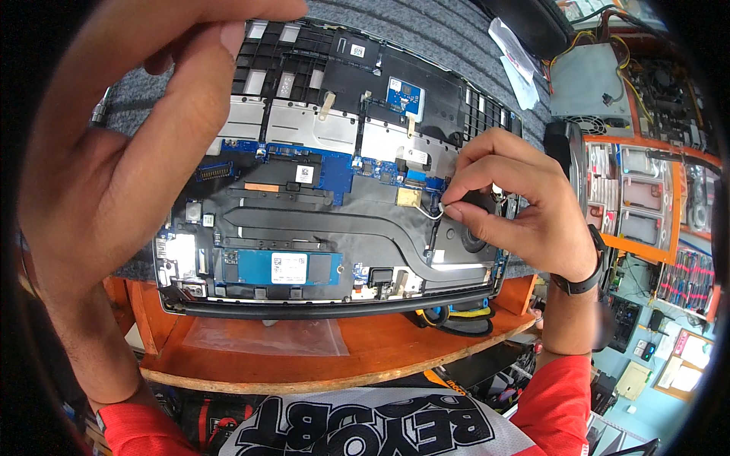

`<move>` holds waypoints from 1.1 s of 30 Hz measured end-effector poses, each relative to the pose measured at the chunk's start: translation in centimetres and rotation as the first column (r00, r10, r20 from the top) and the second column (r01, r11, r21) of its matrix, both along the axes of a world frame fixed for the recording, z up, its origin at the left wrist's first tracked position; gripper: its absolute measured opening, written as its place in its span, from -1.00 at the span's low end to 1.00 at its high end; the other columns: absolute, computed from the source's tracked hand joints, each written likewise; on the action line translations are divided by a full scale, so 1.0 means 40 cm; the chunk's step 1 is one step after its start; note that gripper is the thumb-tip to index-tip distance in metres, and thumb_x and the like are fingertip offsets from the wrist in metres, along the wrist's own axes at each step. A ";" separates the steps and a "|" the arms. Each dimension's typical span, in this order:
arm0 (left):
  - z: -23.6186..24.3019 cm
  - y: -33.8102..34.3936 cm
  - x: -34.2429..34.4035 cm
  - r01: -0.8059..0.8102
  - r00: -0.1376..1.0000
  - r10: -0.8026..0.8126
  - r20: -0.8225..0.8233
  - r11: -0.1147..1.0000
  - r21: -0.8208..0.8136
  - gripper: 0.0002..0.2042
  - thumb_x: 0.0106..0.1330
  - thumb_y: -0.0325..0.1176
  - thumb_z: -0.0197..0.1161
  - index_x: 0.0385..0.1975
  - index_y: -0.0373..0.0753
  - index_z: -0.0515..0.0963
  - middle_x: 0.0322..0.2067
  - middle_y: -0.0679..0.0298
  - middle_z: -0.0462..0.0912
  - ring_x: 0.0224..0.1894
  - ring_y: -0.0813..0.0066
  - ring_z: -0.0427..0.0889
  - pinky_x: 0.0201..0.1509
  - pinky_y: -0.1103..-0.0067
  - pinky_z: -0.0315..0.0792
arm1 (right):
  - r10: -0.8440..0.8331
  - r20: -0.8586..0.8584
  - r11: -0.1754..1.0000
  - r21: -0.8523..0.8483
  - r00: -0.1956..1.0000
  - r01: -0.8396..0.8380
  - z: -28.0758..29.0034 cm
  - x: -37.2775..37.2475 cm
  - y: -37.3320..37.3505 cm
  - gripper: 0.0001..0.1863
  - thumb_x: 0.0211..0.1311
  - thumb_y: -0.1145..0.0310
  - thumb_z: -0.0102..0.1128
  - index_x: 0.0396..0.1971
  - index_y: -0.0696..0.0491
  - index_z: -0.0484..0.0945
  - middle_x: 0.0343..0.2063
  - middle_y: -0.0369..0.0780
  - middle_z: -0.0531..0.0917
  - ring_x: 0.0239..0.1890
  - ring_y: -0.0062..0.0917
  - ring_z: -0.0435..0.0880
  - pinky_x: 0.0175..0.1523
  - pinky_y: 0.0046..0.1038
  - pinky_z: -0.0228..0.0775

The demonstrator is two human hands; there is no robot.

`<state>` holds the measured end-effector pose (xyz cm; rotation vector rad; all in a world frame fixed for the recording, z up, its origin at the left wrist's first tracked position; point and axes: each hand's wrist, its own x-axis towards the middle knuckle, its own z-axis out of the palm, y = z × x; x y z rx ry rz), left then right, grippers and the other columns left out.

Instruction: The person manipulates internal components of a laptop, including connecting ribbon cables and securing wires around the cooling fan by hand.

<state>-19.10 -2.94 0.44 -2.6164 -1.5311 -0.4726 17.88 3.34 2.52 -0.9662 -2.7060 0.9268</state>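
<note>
An opened laptop (304,220) lies in front of me with its inner parts exposed. My right hand (525,201) pinches the end of a thin white cable (427,216) between thumb and forefinger. This cable runs from beside a small yellowish patch (408,197) near the blue circuit board (334,175). Close to those fingertips is a round black fan (464,235). My left hand (137,144) is raised over the laptop's left side, thumb and forefinger drawn together in a loop. Whatever those fingers may hold cannot be made out. A blue drive board (289,268) sits along the near side.
Grey ribbed matting (449,30) lies under the laptop. Below its near edge, an orange wooden shelf (380,372) carries a clear plastic bag (266,337) and coiled cables (460,319). White papers (517,68), a metal power supply (589,83) and orange racks (639,247) stand to the right.
</note>
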 end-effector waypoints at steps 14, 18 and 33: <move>-0.017 0.002 0.005 -0.028 0.999 0.027 0.024 0.999 0.045 -0.68 0.69 -0.39 0.04 0.26 -0.19 0.66 -0.19 0.22 0.55 -0.19 0.50 0.56 -0.13 0.53 0.41 | 0.017 -0.009 1.000 0.005 1.000 -0.017 -0.015 -0.010 0.003 -0.73 0.04 0.65 0.52 -0.24 0.16 0.68 -0.25 -0.19 0.67 -0.19 -0.33 0.73 -0.09 -0.38 0.60; -0.009 0.003 0.004 -0.020 1.000 0.019 0.022 0.999 0.036 -0.68 0.68 -0.39 0.05 0.26 -0.19 0.67 -0.19 0.22 0.55 -0.20 0.50 0.55 -0.14 0.53 0.39 | -0.024 -0.011 1.000 0.006 1.000 0.024 -0.010 -0.011 -0.010 -0.74 0.07 0.64 0.54 -0.23 0.15 0.70 -0.22 -0.19 0.69 -0.16 -0.33 0.74 -0.07 -0.38 0.61; -0.020 0.007 0.002 0.003 0.995 -0.005 0.096 1.000 0.022 -0.67 0.68 -0.37 0.05 0.27 -0.17 0.67 -0.20 0.26 0.52 -0.19 0.52 0.52 -0.14 0.53 0.38 | -0.030 -0.022 0.999 0.027 0.999 0.031 -0.014 0.002 -0.010 -0.79 0.12 0.59 0.55 -0.24 0.13 0.75 -0.19 -0.20 0.69 -0.18 -0.35 0.74 -0.10 -0.41 0.59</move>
